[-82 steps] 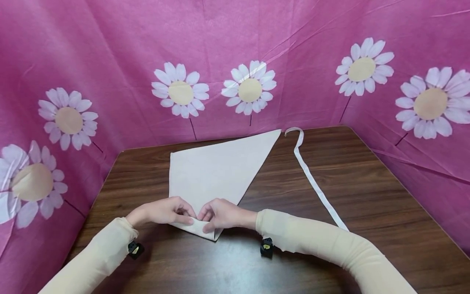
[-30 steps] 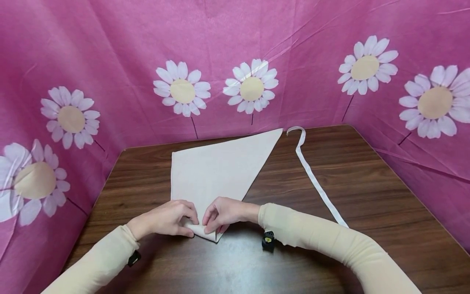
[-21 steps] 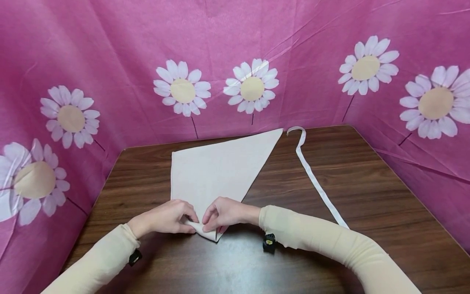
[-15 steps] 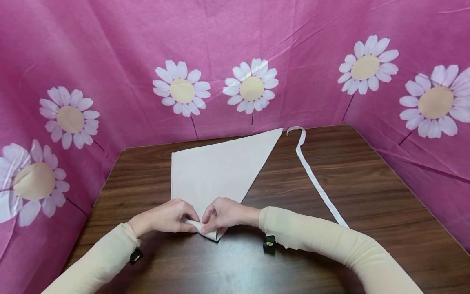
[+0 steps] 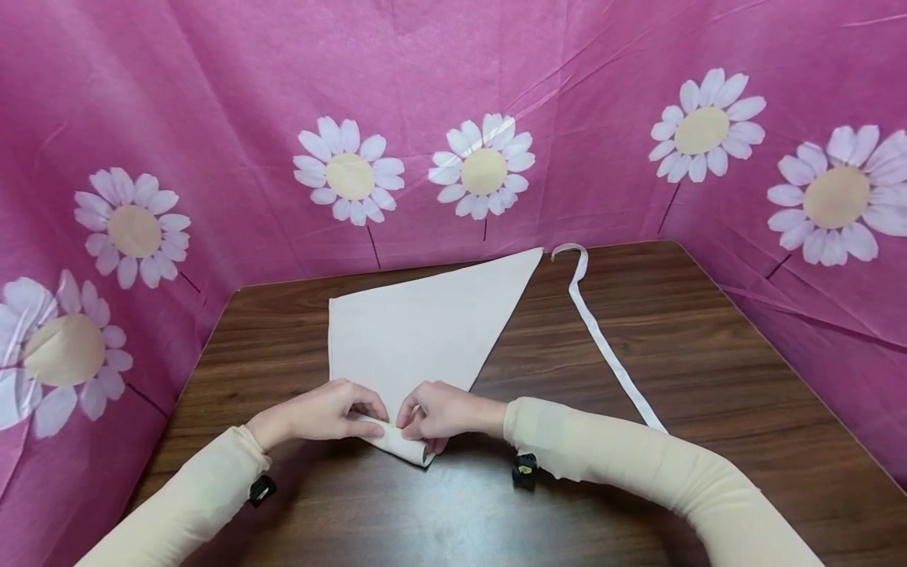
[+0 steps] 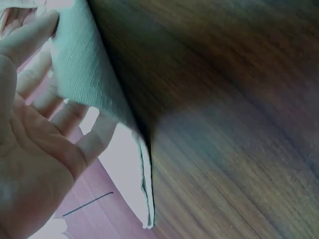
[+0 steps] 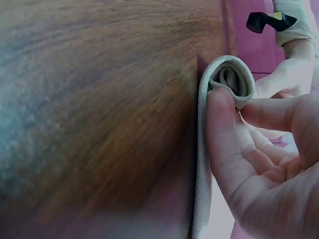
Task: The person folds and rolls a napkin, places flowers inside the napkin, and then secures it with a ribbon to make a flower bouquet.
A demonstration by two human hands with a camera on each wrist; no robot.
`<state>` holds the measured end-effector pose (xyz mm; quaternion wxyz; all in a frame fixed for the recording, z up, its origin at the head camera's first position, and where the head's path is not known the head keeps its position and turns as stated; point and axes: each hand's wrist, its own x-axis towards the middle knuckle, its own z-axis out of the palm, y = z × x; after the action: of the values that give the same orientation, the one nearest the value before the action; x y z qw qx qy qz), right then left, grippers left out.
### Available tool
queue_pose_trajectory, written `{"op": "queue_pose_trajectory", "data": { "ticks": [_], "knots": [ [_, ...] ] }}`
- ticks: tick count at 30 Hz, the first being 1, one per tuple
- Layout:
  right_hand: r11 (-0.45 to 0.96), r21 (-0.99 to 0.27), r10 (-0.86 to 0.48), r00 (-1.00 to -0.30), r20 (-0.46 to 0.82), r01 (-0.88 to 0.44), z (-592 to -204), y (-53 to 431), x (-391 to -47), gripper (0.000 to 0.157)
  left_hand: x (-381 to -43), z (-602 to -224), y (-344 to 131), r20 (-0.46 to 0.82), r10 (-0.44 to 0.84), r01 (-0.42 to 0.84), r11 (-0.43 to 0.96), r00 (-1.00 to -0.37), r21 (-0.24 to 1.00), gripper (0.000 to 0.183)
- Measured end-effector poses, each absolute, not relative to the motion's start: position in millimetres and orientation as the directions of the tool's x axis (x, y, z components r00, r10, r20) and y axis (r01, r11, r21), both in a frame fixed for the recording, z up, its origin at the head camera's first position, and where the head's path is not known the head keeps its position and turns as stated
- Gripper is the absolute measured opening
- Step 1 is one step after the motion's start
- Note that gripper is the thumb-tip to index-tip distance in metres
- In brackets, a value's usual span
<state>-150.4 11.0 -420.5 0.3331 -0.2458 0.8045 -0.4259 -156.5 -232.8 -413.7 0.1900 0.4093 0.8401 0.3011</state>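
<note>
An off-white cloth (image 5: 425, 331) lies flat across the table, tapering to a point at the far right. Its near end is wound into a short roll (image 5: 400, 443). The left hand (image 5: 326, 411) grips the left part of this roll, thumb in front and fingers behind. Close beside it, the right hand (image 5: 446, 411) pinches the right part. In the right wrist view the open end of the roll (image 7: 240, 74) shows a spiral, with right fingertips against it. The left wrist view shows layered edges of the cloth (image 6: 144, 184) below the left hand.
A narrow white ribbon (image 5: 598, 335) runs from the back of the wooden table (image 5: 723, 354) toward the right forearm. Pink fabric (image 5: 411, 55) printed with large daisies hangs close behind the table and along both sides. Small black devices (image 5: 524, 471) hang under both wrists.
The near flap of cloth has turned over into a rounder roll. Both hands shift slightly, the right one a little to the right, and stay on the roll. The ribbon lies still.
</note>
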Motion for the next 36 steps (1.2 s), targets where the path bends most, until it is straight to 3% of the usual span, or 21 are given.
{"op": "queue_pose_trajectory", "data": {
  "ticks": [9,14,19,24,36],
  "knots": [
    [0.526,-0.847,-0.67,-0.651,-0.357,-0.078,-426,16,-149,0.009,-158,-412,-241,-0.091,0.759,0.538,0.535,-0.645,0.651,0.008],
    [0.536,-0.835,-0.682,-0.646,-0.342,-0.124,-427,17,-150,0.012,-156,-413,-239,-0.005,0.738,0.603,0.555,-0.675,0.572,0.011],
    [0.539,-0.824,-0.694,-0.646,-0.318,-0.174,-428,19,-151,0.015,-154,-416,-235,0.131,0.799,0.736,0.46,-0.587,0.498,0.026],
    [0.535,-0.821,-0.702,-0.645,-0.301,-0.199,-428,20,-152,0.015,-151,-420,-228,0.151,0.856,0.823,0.404,-0.494,0.4,0.039],
    [0.545,-0.794,-0.719,-0.638,-0.275,-0.272,-423,26,-149,0.018,-147,-424,-222,0.08,0.848,0.801,0.459,-0.525,0.385,0.019]
  ]
}}
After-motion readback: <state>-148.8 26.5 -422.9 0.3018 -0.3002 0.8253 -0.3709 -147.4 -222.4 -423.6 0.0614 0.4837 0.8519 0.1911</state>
